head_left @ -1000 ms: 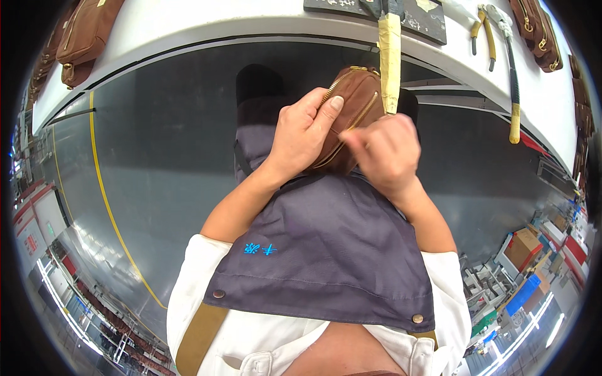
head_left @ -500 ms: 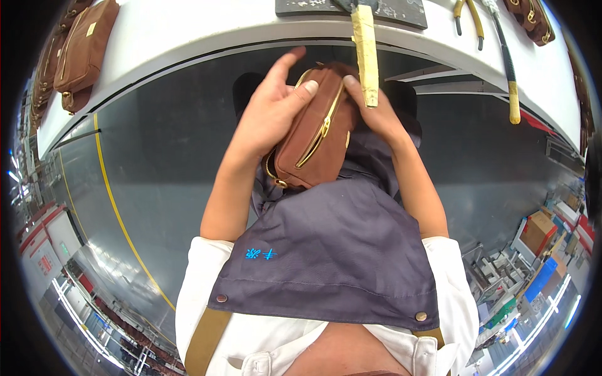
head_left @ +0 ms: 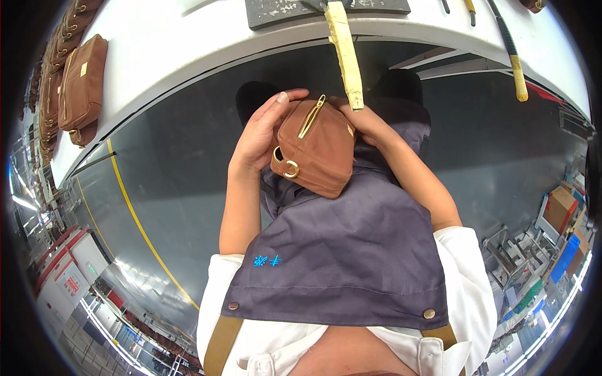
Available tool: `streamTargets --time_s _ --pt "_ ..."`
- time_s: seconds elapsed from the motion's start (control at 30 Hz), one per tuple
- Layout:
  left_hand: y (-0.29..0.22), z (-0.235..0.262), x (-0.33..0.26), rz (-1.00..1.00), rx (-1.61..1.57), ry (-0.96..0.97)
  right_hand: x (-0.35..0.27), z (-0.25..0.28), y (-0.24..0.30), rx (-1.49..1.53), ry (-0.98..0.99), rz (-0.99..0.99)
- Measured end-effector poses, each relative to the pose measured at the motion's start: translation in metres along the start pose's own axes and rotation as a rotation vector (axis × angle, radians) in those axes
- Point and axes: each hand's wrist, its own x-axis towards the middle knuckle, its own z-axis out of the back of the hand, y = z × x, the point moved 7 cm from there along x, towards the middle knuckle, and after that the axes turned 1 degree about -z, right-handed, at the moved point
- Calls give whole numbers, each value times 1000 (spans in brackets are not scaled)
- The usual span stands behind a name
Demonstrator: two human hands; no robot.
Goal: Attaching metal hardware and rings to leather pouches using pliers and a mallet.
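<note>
I hold a small brown pouch [head_left: 316,150] with a gold zipper and a gold ring, above my lap and just below the white workbench edge [head_left: 188,69]. My left hand [head_left: 260,135] cups its left side, thumb along the top. My right hand [head_left: 367,125] grips its right side and is partly hidden behind the pouch. A grey apron [head_left: 338,257] covers my lap under the pouch.
A tool with a yellow taped handle [head_left: 345,53] hangs over the bench edge right above my hands. A dark mat [head_left: 282,12] lies on the bench. Several brown pouches [head_left: 78,88] are stacked at the bench's left end. Another yellow-handled tool [head_left: 514,62] lies at the right.
Both hands turned the pouch and lowered it slightly, so its ring end now faces me. The view has shifted down, showing more of the bench.
</note>
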Motion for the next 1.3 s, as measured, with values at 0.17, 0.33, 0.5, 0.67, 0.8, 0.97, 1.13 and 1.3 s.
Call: streamTargets --time_s 0.17,0.33,0.5,0.67,0.8,0.97,1.13,1.3 --pt "-6 -20 -4 -42 264 253 -20 27 32 -315 -264 290" --pt "-17 -23 -8 27 341 297 -87 34 98 -638 -425 634" --pt "-30 -16 -16 -50 300 355 -169 56 165 -668 -937 1248" --pt "-46 -23 -35 -131 447 591 -171 113 218 -1025 -1362 1328" --pt "-50 -40 -48 -303 539 777 -132 141 249 -1335 -1267 1017" --pt "-43 -41 -52 -227 571 652 -117 164 271 -1533 -1235 623" --pt "-41 -42 -48 -305 592 640 -116 193 263 -1587 -1314 676" --pt "-38 -42 -46 -339 581 613 -140 251 236 -128 -700 837"
